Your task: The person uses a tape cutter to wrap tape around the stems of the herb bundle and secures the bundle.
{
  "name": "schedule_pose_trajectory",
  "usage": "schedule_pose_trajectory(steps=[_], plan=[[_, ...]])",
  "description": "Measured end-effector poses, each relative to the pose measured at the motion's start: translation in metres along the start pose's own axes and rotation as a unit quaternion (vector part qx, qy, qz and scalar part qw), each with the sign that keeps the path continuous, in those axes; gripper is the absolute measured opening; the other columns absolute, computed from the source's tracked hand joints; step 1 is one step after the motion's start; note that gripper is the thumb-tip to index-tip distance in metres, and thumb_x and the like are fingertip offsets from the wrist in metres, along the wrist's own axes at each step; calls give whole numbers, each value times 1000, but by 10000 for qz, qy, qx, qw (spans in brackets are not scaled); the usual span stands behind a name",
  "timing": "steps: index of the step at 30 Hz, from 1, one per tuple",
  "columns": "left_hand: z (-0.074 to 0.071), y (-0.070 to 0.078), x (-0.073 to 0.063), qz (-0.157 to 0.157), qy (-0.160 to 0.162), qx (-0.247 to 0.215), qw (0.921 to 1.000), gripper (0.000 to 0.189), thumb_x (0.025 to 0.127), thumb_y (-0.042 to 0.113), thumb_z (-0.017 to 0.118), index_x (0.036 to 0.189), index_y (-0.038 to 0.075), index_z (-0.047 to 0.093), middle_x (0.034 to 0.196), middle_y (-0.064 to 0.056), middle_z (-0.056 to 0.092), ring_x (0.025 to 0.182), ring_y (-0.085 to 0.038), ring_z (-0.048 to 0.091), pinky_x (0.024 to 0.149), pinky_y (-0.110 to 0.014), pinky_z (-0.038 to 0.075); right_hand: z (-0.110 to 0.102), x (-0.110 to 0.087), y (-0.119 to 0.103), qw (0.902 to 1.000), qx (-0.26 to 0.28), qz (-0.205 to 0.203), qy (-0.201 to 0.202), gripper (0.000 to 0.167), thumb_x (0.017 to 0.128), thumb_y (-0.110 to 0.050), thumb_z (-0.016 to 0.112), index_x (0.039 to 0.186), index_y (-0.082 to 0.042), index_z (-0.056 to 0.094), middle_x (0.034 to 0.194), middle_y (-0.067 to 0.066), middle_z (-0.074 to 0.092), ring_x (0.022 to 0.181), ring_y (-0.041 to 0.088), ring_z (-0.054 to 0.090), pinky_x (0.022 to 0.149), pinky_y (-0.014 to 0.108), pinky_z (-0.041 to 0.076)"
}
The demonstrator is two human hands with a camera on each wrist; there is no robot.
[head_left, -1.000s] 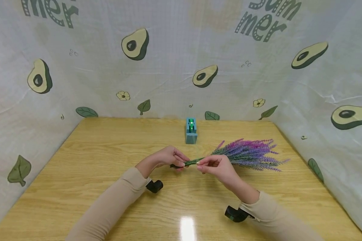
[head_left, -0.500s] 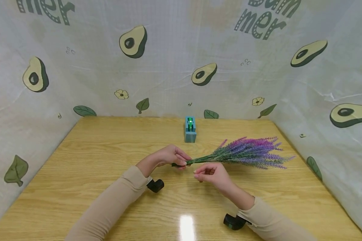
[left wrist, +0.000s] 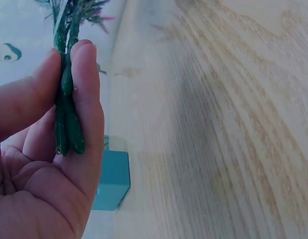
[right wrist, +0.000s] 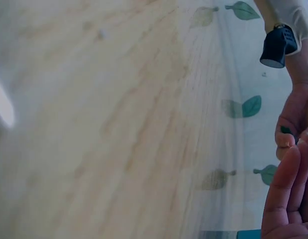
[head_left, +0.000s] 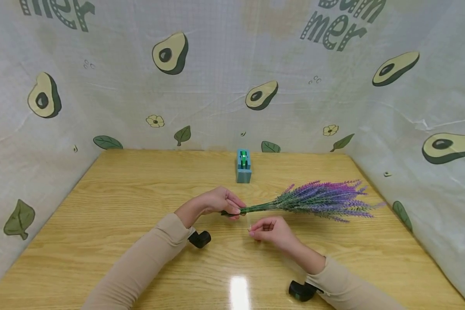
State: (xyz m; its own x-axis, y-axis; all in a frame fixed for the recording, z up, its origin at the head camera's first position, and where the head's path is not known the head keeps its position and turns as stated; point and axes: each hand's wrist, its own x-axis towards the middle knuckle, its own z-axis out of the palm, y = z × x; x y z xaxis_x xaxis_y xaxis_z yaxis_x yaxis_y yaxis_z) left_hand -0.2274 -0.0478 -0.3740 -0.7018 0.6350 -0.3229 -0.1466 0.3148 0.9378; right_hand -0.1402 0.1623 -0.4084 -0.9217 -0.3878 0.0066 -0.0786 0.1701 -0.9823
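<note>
A bunch of artificial lavender (head_left: 321,200) lies crosswise in front of me, its purple and pink heads to the right. My left hand (head_left: 218,202) pinches the green stems near their cut ends. The left wrist view shows those stem ends (left wrist: 69,122) between thumb and fingers. From the stems a thin clear strip of tape (head_left: 249,221) runs down to my right hand (head_left: 273,230), which pinches its lower end just in front of the bunch. In the right wrist view, the right fingers (right wrist: 288,189) show at the lower right edge.
A blue tape dispenser (head_left: 243,175) with a green roll stands behind the hands on the wooden table (head_left: 139,181). A printed cloth (head_left: 217,86) with avocados and leaves encloses the back and sides. Black wrist cameras (head_left: 302,291) sit under both cuffs.
My right hand has come away from the stems, toward me and down, drawing the clear tape strip taut. The left hand keeps its grip; the flower heads have shifted slightly right.
</note>
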Motion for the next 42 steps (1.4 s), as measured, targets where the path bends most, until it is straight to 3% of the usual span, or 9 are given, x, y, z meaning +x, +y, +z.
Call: schedule_pose_trajectory(steps=[5,14,23,26,30,35,38,42], plan=[[0,0,-2,-53,49,82,9999,24,87,-7,59,111,-10,63,95,-23,66,72,-16,66,75,-33,54,2,1,2,9990,7,436,39,22,82,-6,70,93,13,66,74,19,66,61,19,61,58,28,50],[0,2,-1,-108,-80,-71,9999,24,89,-7,55,112,-11,62,99,-29,63,67,-15,64,77,-36,53,0,11,8,9934,152,1097,282,21,83,-7,69,94,10,67,80,14,68,65,16,63,67,35,55],[3,4,0,-237,-31,-48,9997,23,89,-7,56,110,-11,63,96,-25,66,68,-15,65,79,-38,52,0,16,12,9839,663,1612,399,26,83,-7,68,101,12,63,79,11,68,59,14,64,61,32,55],[2,4,1,-262,-75,-104,9996,24,89,-7,56,112,-11,62,96,-24,66,69,-14,64,79,-37,52,0,13,13,9822,590,1773,215,27,85,-10,67,101,11,64,76,8,68,56,11,63,53,25,53],[0,9,-1,-198,-102,-237,9995,26,91,-7,53,115,-11,60,103,-29,62,69,-13,64,80,-36,52,-2,4,9,9828,290,1791,-342,23,86,-10,66,98,10,67,72,7,67,55,10,62,48,20,48],[-3,15,-3,-183,-132,-291,9993,27,91,-7,52,117,-12,58,108,-32,59,68,-13,63,79,-34,53,-7,-8,-12,9850,-606,1214,-1065,14,82,-9,70,88,4,69,71,9,67,59,15,62,53,28,53],[-3,17,-4,-175,-138,-235,9995,27,91,-7,53,117,-13,58,106,-31,60,69,-13,63,78,-34,53,-13,-10,-32,9803,-1375,344,-1376,11,81,-10,72,85,0,70,73,5,67,64,16,63,59,29,53],[-3,16,-5,-149,-91,-133,9998,25,90,-7,54,114,-12,60,101,-28,63,68,-13,64,76,-34,53,-24,-5,-61,9615,-2156,-942,-1422,8,83,-12,72,89,-8,71,81,-2,67,73,12,63,67,30,53]])
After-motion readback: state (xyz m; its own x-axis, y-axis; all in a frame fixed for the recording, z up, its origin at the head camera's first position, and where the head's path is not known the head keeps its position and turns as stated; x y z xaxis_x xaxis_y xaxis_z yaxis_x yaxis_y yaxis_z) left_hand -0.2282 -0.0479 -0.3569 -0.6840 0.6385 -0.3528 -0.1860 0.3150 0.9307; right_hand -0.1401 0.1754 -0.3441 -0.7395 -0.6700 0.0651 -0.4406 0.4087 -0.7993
